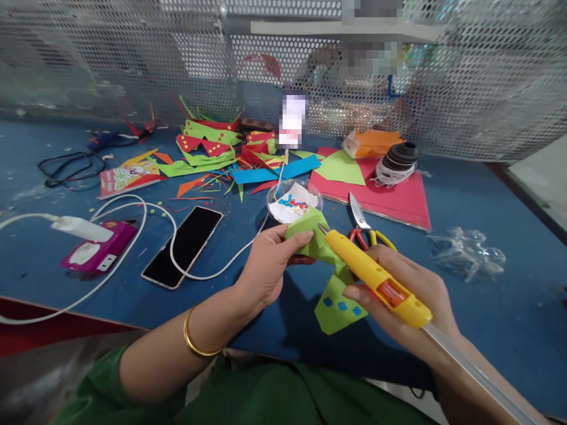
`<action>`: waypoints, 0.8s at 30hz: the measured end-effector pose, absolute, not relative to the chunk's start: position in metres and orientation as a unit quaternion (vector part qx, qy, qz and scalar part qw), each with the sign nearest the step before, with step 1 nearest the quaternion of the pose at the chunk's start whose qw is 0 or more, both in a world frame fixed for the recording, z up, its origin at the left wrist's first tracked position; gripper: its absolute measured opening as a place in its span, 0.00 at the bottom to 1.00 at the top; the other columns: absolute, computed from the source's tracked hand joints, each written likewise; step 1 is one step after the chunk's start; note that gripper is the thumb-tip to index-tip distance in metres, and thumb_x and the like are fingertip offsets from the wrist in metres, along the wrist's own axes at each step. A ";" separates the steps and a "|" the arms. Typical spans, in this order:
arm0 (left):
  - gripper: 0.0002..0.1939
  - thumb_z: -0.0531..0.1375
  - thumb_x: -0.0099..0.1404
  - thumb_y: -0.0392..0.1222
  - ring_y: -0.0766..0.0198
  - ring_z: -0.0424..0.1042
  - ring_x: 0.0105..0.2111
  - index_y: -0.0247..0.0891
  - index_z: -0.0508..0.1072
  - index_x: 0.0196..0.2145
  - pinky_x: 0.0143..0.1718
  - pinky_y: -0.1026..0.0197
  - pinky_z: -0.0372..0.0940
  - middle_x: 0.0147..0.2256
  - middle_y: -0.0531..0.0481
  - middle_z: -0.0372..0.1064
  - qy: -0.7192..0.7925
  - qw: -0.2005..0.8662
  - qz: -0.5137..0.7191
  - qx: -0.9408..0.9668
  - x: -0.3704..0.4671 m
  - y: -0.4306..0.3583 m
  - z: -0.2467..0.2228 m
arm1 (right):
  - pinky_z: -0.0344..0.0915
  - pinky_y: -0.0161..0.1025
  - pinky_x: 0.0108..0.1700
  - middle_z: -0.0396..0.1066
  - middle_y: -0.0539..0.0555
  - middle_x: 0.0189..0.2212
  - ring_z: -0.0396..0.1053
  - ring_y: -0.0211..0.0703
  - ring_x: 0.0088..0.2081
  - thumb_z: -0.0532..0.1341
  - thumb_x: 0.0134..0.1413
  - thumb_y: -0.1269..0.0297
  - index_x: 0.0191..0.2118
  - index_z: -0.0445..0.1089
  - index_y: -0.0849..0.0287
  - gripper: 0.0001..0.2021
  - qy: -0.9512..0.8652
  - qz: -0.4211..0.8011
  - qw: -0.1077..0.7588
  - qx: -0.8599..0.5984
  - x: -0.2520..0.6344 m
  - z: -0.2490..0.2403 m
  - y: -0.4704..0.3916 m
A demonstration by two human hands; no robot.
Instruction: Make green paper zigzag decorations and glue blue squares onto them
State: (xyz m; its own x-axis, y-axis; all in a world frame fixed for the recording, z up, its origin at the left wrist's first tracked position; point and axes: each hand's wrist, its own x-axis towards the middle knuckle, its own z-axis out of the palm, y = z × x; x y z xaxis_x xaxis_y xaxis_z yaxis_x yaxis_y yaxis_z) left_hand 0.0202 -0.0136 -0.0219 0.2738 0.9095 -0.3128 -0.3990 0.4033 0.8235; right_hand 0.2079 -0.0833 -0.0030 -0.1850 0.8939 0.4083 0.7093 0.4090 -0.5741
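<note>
Between the thumb and fingers of my left hand (pixel 270 260) is a green paper mask (pixel 341 298), bent, with blue paper squares on its lower part. My right hand (pixel 411 289) is closed around a yellow glue gun (pixel 372 274); a long clear glue stick sticks out of its back end. The gun's metal nozzle points at the upper part of the mask, near my left thumb; whether it touches I cannot tell. Just beyond lies a clear bowl (pixel 318 193) with white paper and small red and blue paper pieces. Scissors (pixel 359 215) with red and yellow handles lie partly behind the gun.
A black phone (pixel 183 248), a purple power strip (pixel 104 248) and a white cable (pixel 221 276) lie on the left. Cut paper masks (pixel 206 144) and scraps are piled at the back. Red sheets (pixel 398 198), a black roll (pixel 398 158) and crumpled clear plastic (pixel 469 254) are on the right.
</note>
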 end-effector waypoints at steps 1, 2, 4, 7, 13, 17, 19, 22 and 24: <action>0.09 0.73 0.53 0.41 0.69 0.75 0.29 0.38 0.83 0.33 0.28 0.69 0.71 0.32 0.50 0.79 0.405 0.733 0.445 0.317 0.020 -0.014 -0.022 | 0.63 0.35 0.27 0.69 0.48 0.26 0.66 0.38 0.25 0.64 0.60 0.55 0.36 0.67 0.53 0.09 -0.757 0.128 0.363 -0.528 0.207 -0.004 -0.084; 0.09 0.72 0.53 0.41 0.69 0.75 0.29 0.38 0.83 0.33 0.28 0.69 0.71 0.32 0.50 0.79 0.406 0.732 0.444 0.320 0.020 -0.015 -0.022 | 0.62 0.35 0.27 0.69 0.48 0.26 0.66 0.37 0.25 0.64 0.60 0.55 0.36 0.67 0.53 0.09 -0.756 0.128 0.365 -0.529 0.207 -0.004 -0.084; 0.08 0.72 0.54 0.41 0.69 0.75 0.29 0.38 0.83 0.33 0.27 0.69 0.70 0.31 0.50 0.79 0.413 0.726 0.442 0.329 0.020 -0.016 -0.022 | 0.62 0.35 0.27 0.68 0.48 0.26 0.66 0.37 0.26 0.64 0.60 0.56 0.35 0.67 0.54 0.09 -0.754 0.129 0.363 -0.531 0.206 -0.005 -0.084; 0.07 0.72 0.54 0.41 0.68 0.73 0.28 0.37 0.83 0.32 0.25 0.69 0.69 0.31 0.49 0.79 0.427 0.712 0.442 0.340 0.020 -0.016 -0.021 | 0.61 0.34 0.27 0.67 0.48 0.26 0.65 0.36 0.25 0.64 0.60 0.57 0.35 0.66 0.55 0.09 -0.757 0.122 0.357 -0.533 0.206 -0.006 -0.084; 0.08 0.71 0.53 0.42 0.67 0.73 0.29 0.36 0.83 0.32 0.24 0.68 0.69 0.31 0.48 0.78 0.444 0.701 0.444 0.337 0.020 -0.016 -0.021 | 0.61 0.33 0.25 0.66 0.47 0.25 0.65 0.36 0.23 0.63 0.61 0.58 0.36 0.65 0.56 0.08 -0.778 0.102 0.342 -0.518 0.208 -0.005 -0.083; 0.08 0.71 0.52 0.41 0.67 0.73 0.28 0.36 0.83 0.31 0.24 0.68 0.68 0.31 0.48 0.78 0.447 0.699 0.445 0.337 0.020 -0.016 -0.021 | 0.60 0.33 0.25 0.65 0.47 0.25 0.64 0.35 0.24 0.63 0.61 0.59 0.35 0.64 0.56 0.09 -0.783 0.095 0.335 -0.516 0.208 -0.006 -0.082; 0.08 0.71 0.52 0.42 0.67 0.73 0.28 0.37 0.83 0.30 0.24 0.67 0.68 0.31 0.48 0.78 0.448 0.698 0.445 0.338 0.021 -0.016 -0.020 | 0.60 0.33 0.25 0.64 0.47 0.25 0.64 0.35 0.24 0.63 0.61 0.59 0.35 0.64 0.56 0.09 -0.784 0.093 0.332 -0.515 0.207 -0.007 -0.082; 0.09 0.72 0.52 0.42 0.68 0.71 0.27 0.37 0.83 0.31 0.22 0.68 0.66 0.31 0.49 0.78 0.451 0.693 0.443 0.346 0.020 -0.015 -0.021 | 0.59 0.32 0.25 0.64 0.47 0.25 0.63 0.35 0.23 0.63 0.61 0.59 0.35 0.64 0.56 0.09 -0.782 0.094 0.331 -0.519 0.207 -0.007 -0.081; 0.08 0.71 0.52 0.43 0.69 0.70 0.26 0.37 0.83 0.31 0.20 0.69 0.64 0.31 0.49 0.78 0.450 0.689 0.443 0.355 0.020 -0.016 -0.021 | 0.59 0.32 0.25 0.63 0.47 0.24 0.63 0.34 0.23 0.63 0.60 0.58 0.34 0.63 0.56 0.10 -0.783 0.092 0.327 -0.520 0.208 -0.006 -0.081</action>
State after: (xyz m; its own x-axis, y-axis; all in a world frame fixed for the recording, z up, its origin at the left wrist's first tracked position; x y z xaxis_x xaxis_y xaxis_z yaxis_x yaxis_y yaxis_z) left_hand 0.0202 -0.0157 -0.0211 0.2029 0.9304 -0.3054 -0.2908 0.3551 0.8885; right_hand 0.2075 -0.0813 -0.0062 -0.2442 0.8753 0.4175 0.7555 0.4416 -0.4840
